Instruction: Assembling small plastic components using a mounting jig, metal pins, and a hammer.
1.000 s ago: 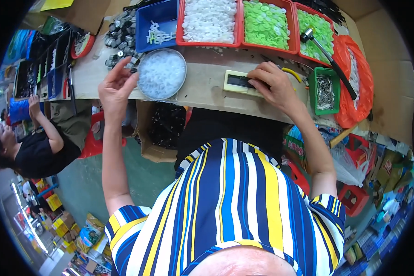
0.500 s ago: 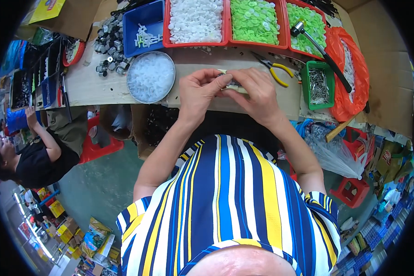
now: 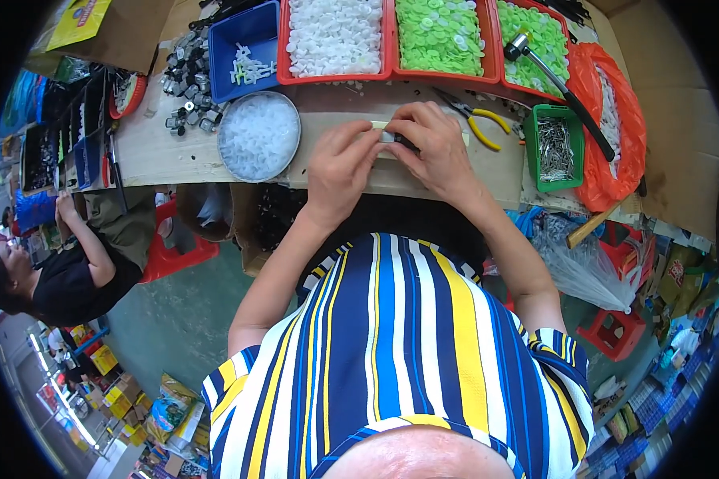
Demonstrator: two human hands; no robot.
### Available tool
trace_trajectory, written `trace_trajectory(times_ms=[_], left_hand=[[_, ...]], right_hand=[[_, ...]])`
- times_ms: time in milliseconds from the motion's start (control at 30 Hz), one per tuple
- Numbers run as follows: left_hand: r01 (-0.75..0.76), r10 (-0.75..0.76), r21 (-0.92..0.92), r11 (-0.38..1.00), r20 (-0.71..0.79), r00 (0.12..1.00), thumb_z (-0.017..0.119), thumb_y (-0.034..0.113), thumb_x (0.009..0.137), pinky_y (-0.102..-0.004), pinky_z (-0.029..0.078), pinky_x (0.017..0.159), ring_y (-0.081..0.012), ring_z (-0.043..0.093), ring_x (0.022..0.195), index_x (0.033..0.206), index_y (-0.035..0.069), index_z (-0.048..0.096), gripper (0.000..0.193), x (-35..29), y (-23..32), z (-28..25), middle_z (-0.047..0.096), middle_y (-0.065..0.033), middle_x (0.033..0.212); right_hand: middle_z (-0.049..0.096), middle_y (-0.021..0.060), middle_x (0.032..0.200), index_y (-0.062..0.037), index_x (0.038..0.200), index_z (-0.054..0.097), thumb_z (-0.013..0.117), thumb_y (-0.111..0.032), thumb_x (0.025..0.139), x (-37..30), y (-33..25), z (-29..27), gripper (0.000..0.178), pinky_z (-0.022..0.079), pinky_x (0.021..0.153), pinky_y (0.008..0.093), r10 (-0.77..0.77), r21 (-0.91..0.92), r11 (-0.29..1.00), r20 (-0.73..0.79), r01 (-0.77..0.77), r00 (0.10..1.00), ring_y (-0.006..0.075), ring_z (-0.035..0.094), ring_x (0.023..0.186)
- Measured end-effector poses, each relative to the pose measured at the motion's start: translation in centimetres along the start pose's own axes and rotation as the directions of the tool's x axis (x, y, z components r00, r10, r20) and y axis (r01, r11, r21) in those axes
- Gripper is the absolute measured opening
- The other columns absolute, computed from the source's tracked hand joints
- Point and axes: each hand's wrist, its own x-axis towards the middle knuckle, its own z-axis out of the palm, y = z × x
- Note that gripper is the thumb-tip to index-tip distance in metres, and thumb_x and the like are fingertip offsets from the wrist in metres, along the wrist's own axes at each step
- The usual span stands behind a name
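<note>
**Both hands meet on a small block at the table's front edge**

The left hand [image 3: 339, 164] and the right hand [image 3: 433, 148] are drawn together, fingertips nearly touching, over a pale rectangular block [image 3: 385, 136] that lies flat on the table [image 3: 160, 152]. The right hand's fingers curl down over the block's right part, where a small dark piece [image 3: 405, 144] shows under them; the left hand's fingers press at its left part. Whether either hand truly pinches the block or only rests on it cannot be told, since the fingers hide most of it.

Just left of the left hand stands a round metal bowl [image 3: 259, 136] filled with clear-white small parts. Just beyond the right hand lie pliers with yellow handles [image 3: 478, 118], and further right a green tray [image 3: 554, 148] holds metal pins. A hammer [image 3: 563, 84] rests slanting across that side, its head over a red bin of green caps [image 3: 542, 33], beside an orange plastic bag [image 3: 615, 120].

Along the far edge sit a red bin of white caps [image 3: 334, 36], a second red bin of green caps [image 3: 443, 36] and a blue bin [image 3: 248, 48] with a few white pieces. Dark metal parts [image 3: 185, 80] lie scattered at the left of the blue bin.

Well off to the left, below the table level, another person in a black top [image 3: 64, 279] sits.
</note>
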Motion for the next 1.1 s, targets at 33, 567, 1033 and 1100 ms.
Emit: trace_trajectory(times_ms=[33,567,1033,1100], left_hand=[[-0.147,0.144,0.093,0.985,0.041,0.989,0.074,0.006,0.081,-0.0367,0.052,0.077,-0.0281,0.066,0.092,0.103,0.002,0.07,0.023,0.0,-0.2,0.1,0.066,-0.0126,0.104],[-0.313,0.292,0.169,0.934,0.142,0.946,0.074,0.008,0.079,-0.0412,0.049,0.086,-0.0294,0.064,0.103,0.106,0.001,0.069,0.028,-0.6,-1.1,0.1,0.066,-0.0125,0.108],[-0.281,0.286,0.347,0.895,0.036,0.957,0.066,0.004,0.082,-0.0412,0.052,0.082,-0.0332,0.062,0.096,0.099,0.004,0.07,0.017,15.3,-8.5,-2.8,0.066,-0.0143,0.096],[-0.312,0.305,0.421,0.852,0.085,0.949,0.067,0.007,0.082,-0.0406,0.053,0.082,-0.0313,0.061,0.099,0.096,0.004,0.071,0.015,17.0,-9.7,-2.5,0.066,-0.0129,0.095]], right_hand=[[0.06,0.0057,0.1,-0.0057,0.093,0.067,0.075,-0.015,0.076,0.0,0.1,0.1,0.021,0.043,0.076,0.0402,-0.013,0.0,1.0,-0.006,0.013,1.0,0.0249,0.058,0.097],[0.062,0.0118,0.104,-0.003,0.101,0.067,0.075,-0.007,0.075,-1.4,0.3,-5.0,0.027,0.048,0.086,0.0411,0.02,-0.026,0.999,-0.058,-0.022,0.998,0.0314,0.061,0.1],[0.06,0.0176,0.095,0.0009,0.099,0.065,0.064,-0.005,0.087,-8.0,6.6,-13.5,0.014,0.049,0.076,0.0442,0.42,-0.441,0.753,-0.249,-0.488,0.873,0.0382,0.062,0.089],[0.06,0.0179,0.094,0.0013,0.095,0.066,0.064,-0.004,0.086,-7.4,6.3,-13.6,0.011,0.049,0.075,0.0449,0.444,-0.453,0.727,-0.262,-0.516,0.857,0.0384,0.062,0.088]])
